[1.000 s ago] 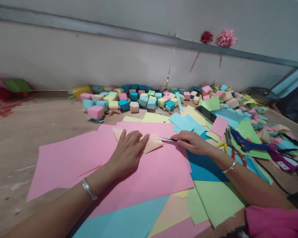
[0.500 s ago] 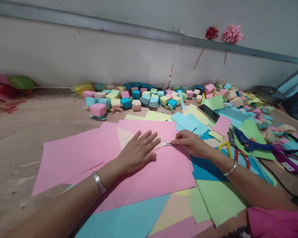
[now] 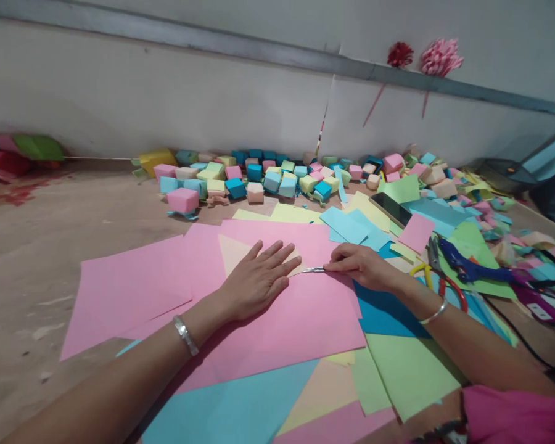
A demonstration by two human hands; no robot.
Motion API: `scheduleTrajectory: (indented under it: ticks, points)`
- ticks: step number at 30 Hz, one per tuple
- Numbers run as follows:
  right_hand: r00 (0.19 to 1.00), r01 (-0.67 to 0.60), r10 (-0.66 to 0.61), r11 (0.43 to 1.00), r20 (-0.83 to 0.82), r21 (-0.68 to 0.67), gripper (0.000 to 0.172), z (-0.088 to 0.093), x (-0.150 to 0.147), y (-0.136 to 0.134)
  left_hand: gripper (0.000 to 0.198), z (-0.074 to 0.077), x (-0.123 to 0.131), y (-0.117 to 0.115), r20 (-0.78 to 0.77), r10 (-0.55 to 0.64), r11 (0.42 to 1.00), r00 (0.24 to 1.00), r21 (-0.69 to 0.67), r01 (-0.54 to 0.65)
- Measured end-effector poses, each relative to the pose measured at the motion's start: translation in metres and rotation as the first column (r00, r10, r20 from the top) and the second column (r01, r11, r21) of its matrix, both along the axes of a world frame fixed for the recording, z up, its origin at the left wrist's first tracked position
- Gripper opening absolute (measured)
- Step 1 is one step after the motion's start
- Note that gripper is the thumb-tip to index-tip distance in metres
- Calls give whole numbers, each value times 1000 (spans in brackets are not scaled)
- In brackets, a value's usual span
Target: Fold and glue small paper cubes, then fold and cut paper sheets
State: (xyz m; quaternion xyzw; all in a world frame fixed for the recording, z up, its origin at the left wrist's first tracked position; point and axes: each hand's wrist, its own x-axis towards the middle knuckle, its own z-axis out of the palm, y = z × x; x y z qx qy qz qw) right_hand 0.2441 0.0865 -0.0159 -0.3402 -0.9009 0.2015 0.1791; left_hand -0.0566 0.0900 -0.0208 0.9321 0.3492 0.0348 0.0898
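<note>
My left hand lies flat with fingers spread on a folded peach paper, which rests on a large pink sheet. My right hand is closed around a thin metal blade, a cutter by the look of it. Its tip points left and meets the peach paper's edge just beyond my left fingertips. Both wrists wear silver bangles.
Several coloured paper cubes are heaped along the wall. Loose sheets in blue, green and yellow lie all around. Scissors with red and yellow handles, a blue glue gun and a phone sit at the right.
My left hand slid right and flattened over the peach paper. The blade moved in toward the paper's edge, so less of it shows. The view shifted slightly.
</note>
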Motion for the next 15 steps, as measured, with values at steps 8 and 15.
scheduleTrajectory:
  ticks: [8,15]
  points:
    - [1000,-11,11,999,-9,31,33,5,-9,-4,49,-2,-1,0,18,-2,1000,1000,19,2]
    - [1000,-28,27,999,12,39,32,5,-13,-7,49,-5,-1,0,21,-10,999,1000,46,9]
